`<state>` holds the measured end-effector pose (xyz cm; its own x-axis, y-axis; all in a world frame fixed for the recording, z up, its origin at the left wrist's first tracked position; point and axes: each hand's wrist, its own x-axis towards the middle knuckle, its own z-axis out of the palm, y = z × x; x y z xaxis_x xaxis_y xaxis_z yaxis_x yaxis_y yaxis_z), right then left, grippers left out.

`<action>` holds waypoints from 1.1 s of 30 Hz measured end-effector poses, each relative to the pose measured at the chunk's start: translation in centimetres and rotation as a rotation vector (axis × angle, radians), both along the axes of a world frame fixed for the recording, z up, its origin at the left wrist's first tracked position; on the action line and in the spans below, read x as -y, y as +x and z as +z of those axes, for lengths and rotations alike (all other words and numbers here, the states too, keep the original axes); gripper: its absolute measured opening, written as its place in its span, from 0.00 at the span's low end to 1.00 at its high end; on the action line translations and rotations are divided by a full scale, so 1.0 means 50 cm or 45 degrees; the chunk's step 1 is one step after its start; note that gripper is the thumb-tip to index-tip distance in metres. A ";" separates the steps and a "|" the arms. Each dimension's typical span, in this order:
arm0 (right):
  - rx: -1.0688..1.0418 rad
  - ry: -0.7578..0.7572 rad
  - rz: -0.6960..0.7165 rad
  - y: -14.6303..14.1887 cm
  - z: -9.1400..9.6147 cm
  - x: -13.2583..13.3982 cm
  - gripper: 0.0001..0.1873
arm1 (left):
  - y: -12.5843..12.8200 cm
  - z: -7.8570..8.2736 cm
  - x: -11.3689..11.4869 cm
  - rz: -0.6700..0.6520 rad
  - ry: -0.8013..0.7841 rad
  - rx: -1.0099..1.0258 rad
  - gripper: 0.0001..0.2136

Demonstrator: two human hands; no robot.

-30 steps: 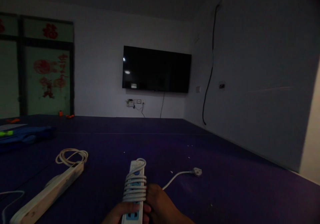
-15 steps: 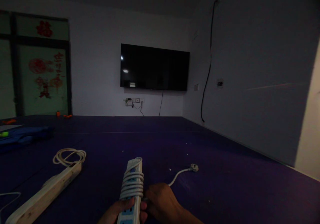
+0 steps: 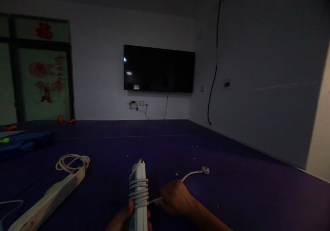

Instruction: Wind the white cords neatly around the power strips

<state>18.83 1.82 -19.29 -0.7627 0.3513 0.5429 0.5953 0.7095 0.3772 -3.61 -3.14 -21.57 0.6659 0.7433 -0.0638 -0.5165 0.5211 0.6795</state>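
A white power strip (image 3: 140,174) with blue socket faces stands tilted upright at the bottom centre, its grey-white cord (image 3: 139,192) wound around it in several turns. My left hand (image 3: 126,216) is closed around the strip's lower part, thumb on the near side and fingertips behind. Off to the right, my right hand (image 3: 176,198) is closed on the free stretch of cord, which runs taut from the lowest turn to the fist. Past that hand the cord curves out to a plug (image 3: 205,170) lying on the purple surface.
On the purple surface (image 3: 239,189), a second power strip (image 3: 51,203) with a coiled cable (image 3: 72,162) lies at left. Blue cloth (image 3: 31,141) and orange items (image 3: 70,121) are farther back. A television (image 3: 158,69) hangs on the far wall; a black cable (image 3: 213,76) hangs at right.
My right hand has moved right, away from the strip, drawing the cord out. The strip has turned so its narrow side faces me more. The plug has shifted slightly right.
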 end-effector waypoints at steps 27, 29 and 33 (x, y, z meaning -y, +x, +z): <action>0.047 0.121 -0.140 0.078 0.020 -0.038 0.22 | 0.014 0.040 0.007 -0.035 -0.015 0.173 0.26; 0.037 0.119 -0.146 0.083 0.020 -0.042 0.23 | 0.011 0.042 0.008 -0.036 -0.033 0.147 0.27; 0.050 0.121 -0.118 0.088 0.017 -0.048 0.22 | 0.010 0.043 0.010 -0.074 -0.035 0.099 0.31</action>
